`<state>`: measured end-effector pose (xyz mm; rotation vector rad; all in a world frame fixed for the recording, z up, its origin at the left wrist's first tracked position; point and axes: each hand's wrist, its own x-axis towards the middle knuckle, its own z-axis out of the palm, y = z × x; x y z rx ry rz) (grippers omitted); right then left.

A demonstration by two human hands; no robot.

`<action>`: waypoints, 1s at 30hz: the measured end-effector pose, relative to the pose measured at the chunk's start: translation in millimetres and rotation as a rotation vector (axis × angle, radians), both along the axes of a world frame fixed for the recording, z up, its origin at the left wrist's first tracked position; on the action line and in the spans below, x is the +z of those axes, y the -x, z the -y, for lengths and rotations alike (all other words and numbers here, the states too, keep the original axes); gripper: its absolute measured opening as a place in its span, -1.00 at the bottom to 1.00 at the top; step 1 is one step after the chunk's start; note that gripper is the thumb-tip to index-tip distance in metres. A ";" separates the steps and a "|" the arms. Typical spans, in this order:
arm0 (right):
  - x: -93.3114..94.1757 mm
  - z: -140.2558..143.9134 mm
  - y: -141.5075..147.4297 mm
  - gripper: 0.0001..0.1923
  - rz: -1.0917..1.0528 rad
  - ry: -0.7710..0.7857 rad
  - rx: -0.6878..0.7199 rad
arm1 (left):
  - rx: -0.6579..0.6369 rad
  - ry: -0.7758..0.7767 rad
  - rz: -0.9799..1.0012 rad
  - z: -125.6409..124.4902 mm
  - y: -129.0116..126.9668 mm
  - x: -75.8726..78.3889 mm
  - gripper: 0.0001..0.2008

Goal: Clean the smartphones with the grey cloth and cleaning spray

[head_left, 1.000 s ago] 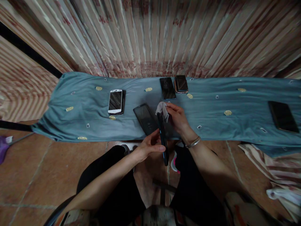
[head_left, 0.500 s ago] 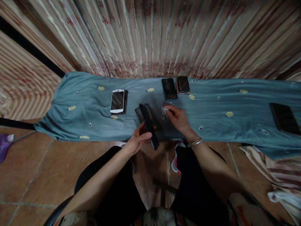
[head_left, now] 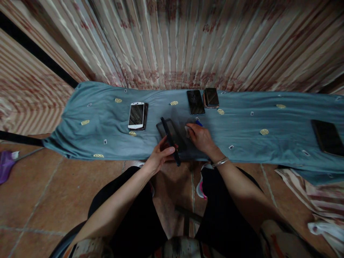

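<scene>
My left hand (head_left: 160, 154) grips a dark smartphone (head_left: 170, 141) by its sides, tilted up almost on edge above the cloth. Beneath the phone lies a dark-rimmed, see-through piece like a phone case (head_left: 177, 132), partly hidden by the phone. My right hand (head_left: 202, 139) is closed just right of it, pinching a small pale wipe or cloth (head_left: 187, 131) between thumb and fingers. A small blue thing (head_left: 199, 123) shows behind its knuckles; whether the hand holds it I cannot tell.
A white phone (head_left: 136, 115) rests on a darker one at left. Farther back are a black phone (head_left: 195, 102) and a small phone stack (head_left: 211, 98). Another dark device (head_left: 327, 137) lies far right. Blue-green patterned cloth (head_left: 242, 139) covers the table; a striped curtain (head_left: 172, 43) hangs behind.
The phone in my left hand has turned more edge-on. My right hand has lowered slightly with the pale wipe, and the blue thing now shows behind it.
</scene>
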<state>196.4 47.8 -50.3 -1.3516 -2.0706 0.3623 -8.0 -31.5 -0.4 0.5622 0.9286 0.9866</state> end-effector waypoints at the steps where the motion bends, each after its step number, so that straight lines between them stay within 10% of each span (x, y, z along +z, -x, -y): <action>1: -0.9 0.0 -0.1 -0.68 0.008 -0.011 0.001 | 0.003 0.000 -0.006 -0.2 -0.4 0.4 -0.22; 18: 10.8 7.5 4.6 -0.68 0.117 -0.039 -0.034 | 0.060 -0.005 -0.069 -4.3 -4.2 3.6 -0.19; 30: 77.5 66.9 37.9 -0.56 -0.223 -0.004 0.258 | 0.117 -0.148 -0.231 -15.2 -2.6 -8.6 -0.23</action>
